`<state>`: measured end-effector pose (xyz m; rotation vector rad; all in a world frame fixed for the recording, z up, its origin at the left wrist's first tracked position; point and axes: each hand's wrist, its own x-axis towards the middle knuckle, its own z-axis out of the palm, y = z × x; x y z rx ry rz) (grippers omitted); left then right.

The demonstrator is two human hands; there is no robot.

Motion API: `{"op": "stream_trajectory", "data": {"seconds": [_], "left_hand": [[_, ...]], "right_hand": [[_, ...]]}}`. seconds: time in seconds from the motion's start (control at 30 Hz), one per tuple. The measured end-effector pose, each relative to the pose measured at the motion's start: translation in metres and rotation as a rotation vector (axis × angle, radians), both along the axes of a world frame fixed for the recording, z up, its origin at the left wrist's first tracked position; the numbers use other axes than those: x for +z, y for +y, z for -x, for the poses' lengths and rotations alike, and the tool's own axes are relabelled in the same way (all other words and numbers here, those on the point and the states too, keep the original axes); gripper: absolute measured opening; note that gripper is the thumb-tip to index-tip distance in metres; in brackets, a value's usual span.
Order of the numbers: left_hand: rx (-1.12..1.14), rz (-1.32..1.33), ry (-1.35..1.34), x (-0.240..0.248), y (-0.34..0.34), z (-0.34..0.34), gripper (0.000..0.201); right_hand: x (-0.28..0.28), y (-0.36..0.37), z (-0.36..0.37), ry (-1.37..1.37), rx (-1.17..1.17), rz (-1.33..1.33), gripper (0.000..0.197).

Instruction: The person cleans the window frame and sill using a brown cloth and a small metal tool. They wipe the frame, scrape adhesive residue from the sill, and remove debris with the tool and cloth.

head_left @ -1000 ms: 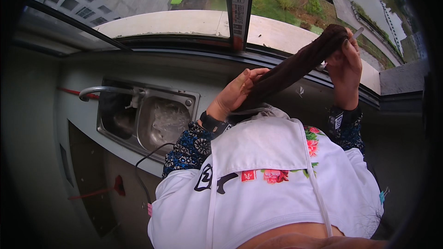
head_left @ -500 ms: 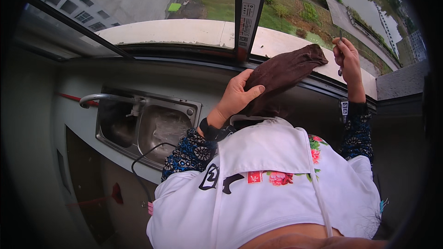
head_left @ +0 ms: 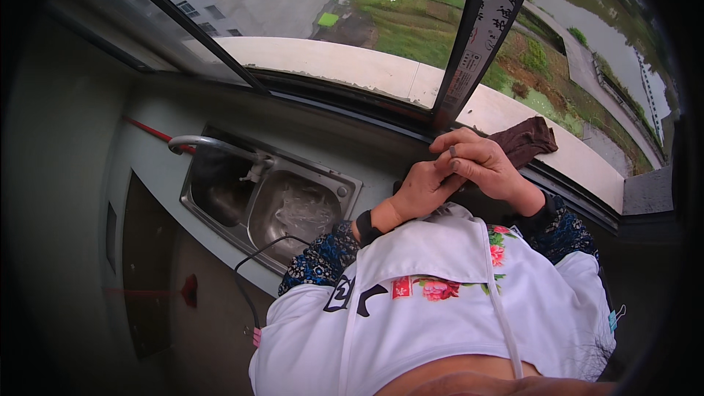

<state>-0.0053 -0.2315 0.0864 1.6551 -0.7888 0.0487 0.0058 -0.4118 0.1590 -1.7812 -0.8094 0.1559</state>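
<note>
My left hand (head_left: 419, 192) is closed on a dark brown piece of cloth (head_left: 529, 141), most of it hidden behind my hands. The far end of the cloth reaches over the window sill, gathered and wrinkled. Right over the left hand, my right hand (head_left: 485, 167) has its fingers bent in a pinch. A small grey tip of a thin metal tool (head_left: 452, 152) shows between them; its kind cannot be made out. Both hands meet in front of my white apron (head_left: 411, 238).
To the left, a double-bowl steel sink (head_left: 350, 194) with a curved faucet (head_left: 209, 141) is set in a grey counter (head_left: 165, 194). Clear plastic (head_left: 304, 209) lies in one bowl. A dark cable (head_left: 246, 260) loops beside my left arm. Ahead, a window frame (head_left: 477, 37) stands above the pale sill (head_left: 367, 66).
My right hand, held out over the sill at the right with the thin tool, has come in to the left hand and the cloth. The view has turned, shifting the sink rightward.
</note>
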Motion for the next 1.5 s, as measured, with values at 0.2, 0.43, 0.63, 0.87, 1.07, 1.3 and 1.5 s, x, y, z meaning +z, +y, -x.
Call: {"op": "stream_trajectory", "data": {"seconds": [0.2,0.43,0.63,0.87,1.07,1.3,1.5], "left_hand": [[0.057,-0.119,0.215,0.0,0.014,0.002,0.018],[0.879,0.78,0.556,-0.04,0.065,0.015,0.026],[1.044,0.902,0.566,-0.088,0.065,0.037,0.031],[1.377,-0.57,0.452,-0.195,0.035,0.066,0.027],[1.477,-0.49,0.505,-0.24,0.025,0.083,0.024],[1.477,-0.491,0.552,-0.247,0.014,0.074,0.021],[1.473,-0.474,0.541,-0.245,0.018,0.074,0.023]], "right_hand": [[0.046,-0.052,-0.05,-0.224,0.264,0.377,0.015],[0.048,-0.095,-0.209,0.199,0.208,0.045,0.023],[-0.015,0.051,-0.313,0.306,0.352,0.076,0.028],[-0.067,0.222,-0.333,0.384,0.447,0.092,0.031],[-0.097,0.296,-0.344,0.345,0.4,0.115,0.037],[-0.119,0.29,-0.337,0.323,0.31,0.116,0.033],[-0.118,0.259,-0.314,0.355,0.207,0.156,0.03]]}}
